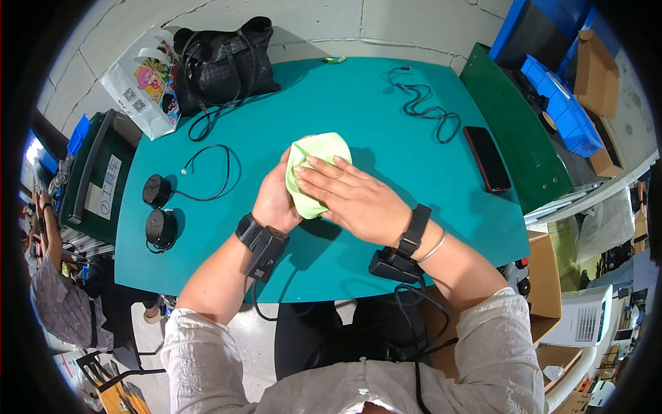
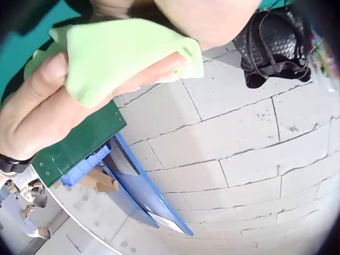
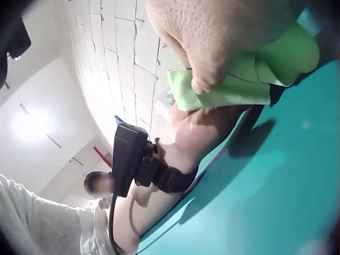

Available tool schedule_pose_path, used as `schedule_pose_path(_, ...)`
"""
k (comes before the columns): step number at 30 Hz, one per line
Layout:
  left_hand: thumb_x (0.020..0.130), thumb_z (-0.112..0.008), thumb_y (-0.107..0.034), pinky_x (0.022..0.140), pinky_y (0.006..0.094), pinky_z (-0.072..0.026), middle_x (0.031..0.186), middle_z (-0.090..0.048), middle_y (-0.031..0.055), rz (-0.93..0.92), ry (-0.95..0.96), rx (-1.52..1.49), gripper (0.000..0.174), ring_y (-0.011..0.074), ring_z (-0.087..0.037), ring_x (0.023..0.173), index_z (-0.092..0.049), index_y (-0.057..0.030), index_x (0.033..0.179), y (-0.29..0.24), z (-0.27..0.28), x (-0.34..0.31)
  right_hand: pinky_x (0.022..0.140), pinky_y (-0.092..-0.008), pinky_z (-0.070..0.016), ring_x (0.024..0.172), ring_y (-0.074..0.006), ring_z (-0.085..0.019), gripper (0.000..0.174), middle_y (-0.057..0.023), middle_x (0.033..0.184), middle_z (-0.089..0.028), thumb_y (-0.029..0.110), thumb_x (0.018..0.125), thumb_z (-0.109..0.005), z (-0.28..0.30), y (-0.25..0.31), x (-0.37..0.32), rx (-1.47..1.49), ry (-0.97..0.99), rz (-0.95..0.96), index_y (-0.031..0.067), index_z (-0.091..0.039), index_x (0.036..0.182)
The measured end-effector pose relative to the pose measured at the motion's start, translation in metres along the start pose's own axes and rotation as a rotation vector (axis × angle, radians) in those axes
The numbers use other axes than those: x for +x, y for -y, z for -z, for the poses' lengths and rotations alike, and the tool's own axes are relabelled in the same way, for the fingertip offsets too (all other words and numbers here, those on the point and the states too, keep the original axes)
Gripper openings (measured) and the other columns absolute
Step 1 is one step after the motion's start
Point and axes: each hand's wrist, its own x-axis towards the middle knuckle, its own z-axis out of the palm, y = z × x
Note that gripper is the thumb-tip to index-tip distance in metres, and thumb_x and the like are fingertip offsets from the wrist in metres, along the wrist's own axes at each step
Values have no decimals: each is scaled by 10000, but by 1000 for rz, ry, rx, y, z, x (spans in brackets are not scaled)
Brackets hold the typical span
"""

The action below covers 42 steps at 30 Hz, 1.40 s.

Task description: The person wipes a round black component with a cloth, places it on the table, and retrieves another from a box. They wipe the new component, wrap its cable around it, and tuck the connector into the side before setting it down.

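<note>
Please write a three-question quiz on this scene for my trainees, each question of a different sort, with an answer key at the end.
1. Multiple choice: which of these is between the left hand and the right hand?
A. a black handbag
B. a light green cloth
C. a cardboard box

2. True or false: in the head view, the phone lies toward the right side of the table.

3. Counting: how many round black pieces are on the table's left side in the head view?

Key:
1. B
2. True
3. Two
</note>
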Motion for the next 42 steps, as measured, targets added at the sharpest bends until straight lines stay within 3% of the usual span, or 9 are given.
schedule_pose_path(14, 1047, -349, -255, 1006, 465, -484, 1389, -443, 119, 5, 68, 14, 379, 281, -504, 1253, -378, -116, 1398, 7, -11, -3, 1169, -390, -275, 1415, -234, -317, 542, -92, 1508, -369, 211, 921, -562, 8, -8, 1, -55, -86, -177, 32, -423, 1413)
schedule_pose_path(20, 1034, -389, -326, 912, 531, -525, 1387, -450, 109, -1, 241, 97, 396, 305, -517, 1220, -401, -133, 1379, 2, -8, -4, 1099, -423, -343, 1333, -358, -396, 422, -187, 1494, -361, 241, 1024, -407, 3, -26, -8, 565, -236, -422, -28, -455, 1346)
schedule_pose_path(21, 1034, -389, -326, 912, 531, -525, 1387, -450, 109, -3, 241, 96, 396, 305, -517, 1220, -401, -133, 1379, 0, -10, -4, 952, -397, -445, 1103, -368, -562, 435, -219, 1301, -547, 302, 1045, -364, 3, -27, -10, 507, -221, -503, -46, -519, 1253)
schedule_pose_path(26, 1038, -347, -324, 823, 549, -553, 1319, -497, 162, -31, 270, 24, 383, 365, -593, 1089, -412, -113, 1351, -6, -8, -3, 685, -305, -459, 696, -181, -552, 478, -88, 782, -612, 405, 1036, -404, -10, -49, -18, 810, -298, -672, -30, -600, 1016)
schedule_pose_path(32, 1030, -367, -330, 807, 539, -555, 1330, -500, 161, -40, 266, -33, 382, 361, -586, 1110, -426, -113, 1340, -7, -3, -1, 676, -263, -446, 742, -92, -534, 438, -36, 823, -610, 376, 1042, -410, 8, -46, -17, 968, -663, -787, -14, -607, 1017)
schedule_pose_path(34, 1029, -372, -325, 821, 520, -553, 1332, -503, 150, -46, 213, -34, 374, 340, -583, 1125, -433, -120, 1336, -5, -2, -2, 756, -310, -485, 843, -179, -607, 372, -103, 1012, -647, 324, 1023, -454, 14, -37, -17, 760, -554, -770, -14, -609, 1004)
schedule_pose_path(36, 1030, -369, -320, 848, 511, -548, 1338, -503, 141, -16, 193, -97, 376, 329, -573, 1147, -428, -122, 1345, -4, 2, 1, 941, -369, -470, 1104, -291, -585, 311, -134, 1289, -568, 271, 966, -530, 14, -25, -8, 187, -422, -123, -9, -608, 1079)
schedule_pose_path(38, 1038, -350, -306, 964, 459, -510, 1354, -498, 136, 0, 62, -74, 390, 301, -535, 1215, -407, -110, 1370, -3, -1, -1, 1117, -394, -346, 1332, -307, -419, 407, -101, 1471, -422, 237, 897, -589, 13, -10, 0, -43, -64, 47, 8, -566, 1232)
schedule_pose_path(42, 1045, -313, -346, 1065, 421, -427, 1367, -503, 158, -15, 26, 14, 473, 281, -509, 1257, -428, -25, 1374, 5, 5, 3, 1163, -373, -290, 1389, -219, -360, 586, -63, 1472, -430, 217, 863, -626, 2, 1, 0, -54, -2, 21, 50, -454, 1398)
